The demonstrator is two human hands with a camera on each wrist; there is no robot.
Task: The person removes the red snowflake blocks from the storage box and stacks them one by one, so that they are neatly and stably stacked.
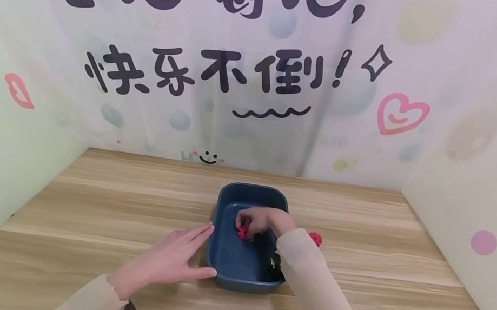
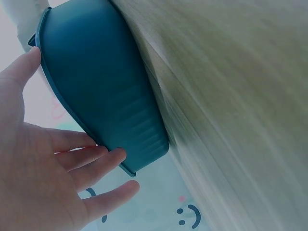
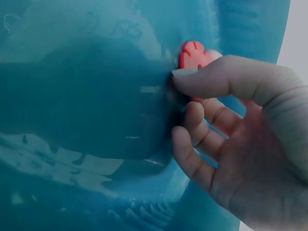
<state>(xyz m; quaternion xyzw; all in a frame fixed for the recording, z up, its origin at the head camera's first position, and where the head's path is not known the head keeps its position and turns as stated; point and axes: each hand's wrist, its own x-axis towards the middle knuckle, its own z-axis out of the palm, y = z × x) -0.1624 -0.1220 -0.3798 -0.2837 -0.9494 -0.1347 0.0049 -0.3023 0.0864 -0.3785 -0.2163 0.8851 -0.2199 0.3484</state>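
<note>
Inside a dark blue rectangular bin [image 1: 231, 259], my right hand [image 1: 259, 219] pinches a small red piece with a notched, flower-like edge [image 1: 242, 232]. From the right wrist view, the thumb presses over this red piece [image 3: 193, 54], low against the bin's glossy floor; its lower part is hidden behind the thumb. My left hand [image 1: 168, 258] is spread along the bin's left side, thumb near the front corner and fingertips at the rim. The left wrist view has the thumb and fingers straight against the bin's outer wall [image 2: 91, 72].
A second red piece [image 1: 315, 238] lies on the wooden table [image 1: 138, 191] just right of the bin, partly behind the right sleeve [image 1: 319, 293]. Pale printed walls [image 1: 489, 162] enclose the table at the back and both sides.
</note>
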